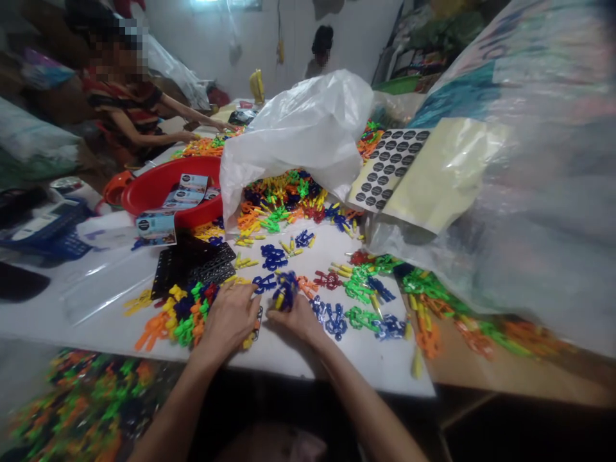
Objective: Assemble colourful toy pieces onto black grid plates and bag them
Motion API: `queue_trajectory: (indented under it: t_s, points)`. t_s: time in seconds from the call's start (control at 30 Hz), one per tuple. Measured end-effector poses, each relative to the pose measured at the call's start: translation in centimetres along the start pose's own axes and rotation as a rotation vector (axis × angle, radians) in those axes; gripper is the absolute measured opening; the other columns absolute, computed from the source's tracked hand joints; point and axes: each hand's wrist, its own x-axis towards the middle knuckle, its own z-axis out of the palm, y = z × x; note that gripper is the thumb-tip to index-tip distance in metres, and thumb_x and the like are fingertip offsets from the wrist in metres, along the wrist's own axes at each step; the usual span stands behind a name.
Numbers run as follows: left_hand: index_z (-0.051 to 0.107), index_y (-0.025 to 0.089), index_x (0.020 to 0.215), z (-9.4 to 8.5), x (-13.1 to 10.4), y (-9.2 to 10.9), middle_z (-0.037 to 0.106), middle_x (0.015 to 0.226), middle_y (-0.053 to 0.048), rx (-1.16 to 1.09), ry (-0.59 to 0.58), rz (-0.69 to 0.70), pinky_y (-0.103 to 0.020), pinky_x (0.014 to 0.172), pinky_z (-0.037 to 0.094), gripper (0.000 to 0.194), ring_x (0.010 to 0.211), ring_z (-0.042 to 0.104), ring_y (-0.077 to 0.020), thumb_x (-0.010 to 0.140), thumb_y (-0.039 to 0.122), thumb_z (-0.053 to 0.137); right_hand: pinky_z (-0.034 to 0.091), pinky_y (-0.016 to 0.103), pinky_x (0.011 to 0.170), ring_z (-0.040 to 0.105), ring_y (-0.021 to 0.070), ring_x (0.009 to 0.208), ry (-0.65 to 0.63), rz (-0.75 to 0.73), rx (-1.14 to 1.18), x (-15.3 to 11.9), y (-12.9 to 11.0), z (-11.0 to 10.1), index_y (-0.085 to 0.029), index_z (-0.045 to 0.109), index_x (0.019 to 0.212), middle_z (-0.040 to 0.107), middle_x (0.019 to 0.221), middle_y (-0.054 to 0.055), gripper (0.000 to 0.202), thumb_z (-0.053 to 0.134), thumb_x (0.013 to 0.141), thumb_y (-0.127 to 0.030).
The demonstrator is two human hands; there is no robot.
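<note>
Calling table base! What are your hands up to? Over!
Right hand: holding blue-and-yellow pieces. Left hand: beside colourful pile, grip unclear. Clutter: green figures scattered to the right on white table.

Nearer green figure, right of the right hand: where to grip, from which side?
I'd pinch the green figure by its near edge, coming down from the wearer's side. It lies flat, low on the white table; blue figures flank it left and right, while white tabletop shows along its near side.
</note>
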Motion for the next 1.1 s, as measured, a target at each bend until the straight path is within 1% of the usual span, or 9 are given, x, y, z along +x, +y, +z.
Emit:
queue_trajectory:
  t_s: [0.1,0.23,0.4,0.6,0.7,0.83,0.9,1.03,1.1]
  points:
    - [0.062,0.012,0.109,-0.1,0.0,0.0,0.070,0.105,-0.010,-0.025,-0.005,0.001,-0.043,0.106,0.035,0.033,0.102,0.062,-0.0230,0.093,0.033,0.043,0.041,0.022,0.055,0.049,0.0122,0.060,0.022,-0.063,0.058,0.5,0.7,1.5,-0.017,0.055,0.067,0.058,0.064,-0.002,0.017,0.066,0.067,-0.031]
    - [0.061,0.012,0.113,-0.2,-0.2,0.0,0.069,0.109,-0.012,-0.040,-0.020,0.014,-0.045,0.105,0.036,0.042,0.105,0.061,-0.0248,0.091,0.045,0.046,0.043,0.024,0.060,0.054,0.0154,0.067,0.049,-0.105,-0.046,1.6,2.7,3.8,-0.016,0.061,0.077,0.065,0.074,0.002,0.009,0.057,0.072,-0.023]
    - [0.061,0.010,0.114,-0.1,-0.1,-0.1,0.068,0.110,-0.015,-0.014,-0.028,0.003,-0.048,0.103,0.038,0.051,0.105,0.060,-0.0292,0.087,0.052,0.051,0.043,0.024,0.061,0.054,0.0166,0.068,-0.046,-0.249,-0.297,2.4,2.8,3.9,-0.017,0.062,0.079,0.065,0.076,0.003,0.011,0.052,0.072,-0.017]
    - [0.060,0.012,0.117,0.0,-0.1,0.0,0.069,0.106,-0.013,-0.034,-0.025,-0.004,-0.048,0.099,0.040,0.048,0.102,0.060,-0.0287,0.087,0.048,0.052,0.044,0.027,0.068,0.057,0.0190,0.078,-0.048,-0.330,-0.659,2.4,3.2,3.5,-0.017,0.060,0.085,0.062,0.088,0.007,0.016,0.048,0.075,-0.015]
    - [0.059,0.015,0.118,-0.1,-0.1,0.1,0.068,0.105,-0.011,-0.056,-0.042,0.024,-0.046,0.098,0.040,0.039,0.101,0.059,-0.0269,0.088,0.039,0.051,0.045,0.028,0.074,0.058,0.0200,0.086,-0.094,-0.367,-0.692,2.8,3.5,3.7,-0.018,0.061,0.093,0.063,0.096,0.008,0.021,0.049,0.077,-0.016]
    - [0.066,0.017,0.092,-0.3,0.2,0.2,0.068,0.091,-0.008,-0.043,-0.086,0.010,-0.046,0.098,0.038,0.020,0.094,0.059,-0.0251,0.089,0.026,0.048,0.045,0.028,0.075,0.058,0.0198,0.084,-0.138,-0.380,-0.755,3.4,3.5,4.0,-0.020,0.061,0.096,0.064,0.093,0.006,0.022,0.050,0.078,-0.018]
    - [0.065,0.017,0.086,-0.4,0.3,0.2,0.067,0.089,-0.008,-0.031,-0.086,-0.020,-0.046,0.098,0.038,0.021,0.093,0.059,-0.0249,0.089,0.025,0.046,0.044,0.027,0.073,0.057,0.0195,0.083,-0.125,-0.402,-0.763,3.3,3.4,4.0,-0.020,0.061,0.098,0.064,0.092,0.006,0.022,0.050,0.079,-0.019]
    - [0.065,0.016,0.088,-0.3,-0.2,0.2,0.066,0.104,-0.011,-0.013,-0.057,0.022,-0.046,0.097,0.039,0.024,0.101,0.057,-0.0259,0.091,0.023,0.043,0.043,0.026,0.069,0.055,0.0173,0.078,-0.082,-0.410,-0.712,2.2,3.5,4.2,-0.019,0.059,0.090,0.060,0.088,0.005,0.014,0.047,0.081,-0.019]
    - [0.064,0.017,0.084,-0.1,-0.4,0.2,0.066,0.096,-0.010,-0.009,-0.057,0.042,-0.045,0.094,0.041,0.025,0.096,0.058,-0.0251,0.091,0.022,0.041,0.041,0.026,0.065,0.053,0.0169,0.074,-0.078,-0.395,-0.723,1.7,3.7,4.5,-0.019,0.057,0.084,0.058,0.084,0.005,0.011,0.046,0.082,-0.020]
